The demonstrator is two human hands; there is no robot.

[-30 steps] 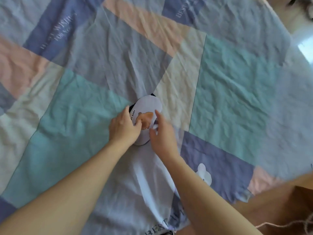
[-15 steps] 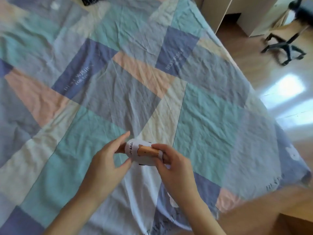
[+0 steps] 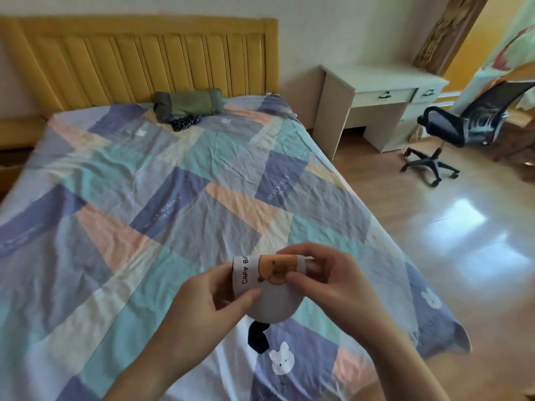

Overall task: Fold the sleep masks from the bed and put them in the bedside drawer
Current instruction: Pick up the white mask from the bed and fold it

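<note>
A folded white sleep mask [image 3: 270, 296] with an orange cartoon animal and black lettering is held above the patchwork bedspread [image 3: 150, 198]. My left hand [image 3: 208, 308] pinches its left edge and my right hand [image 3: 327, 279] grips its right side, fingers over the print. A dark strap [image 3: 257, 338] hangs below the mask. Another dark checked piece of cloth [image 3: 185, 123] lies far up the bed by the pillow. A wooden bedside cabinet [image 3: 13, 146] shows partly at the left edge; its drawer is not clear to see.
A green pillow [image 3: 188, 105] rests against the yellow headboard [image 3: 139, 59]. A white desk [image 3: 376, 96] with drawers stands right of the bed, with a black office chair [image 3: 463, 128] on the glossy wood floor [image 3: 463, 241].
Both hands lifted the folded mask off the bedspread and hold it in the air. The view has tilted up from the bedspread to take in the headboard, desk and chair.
</note>
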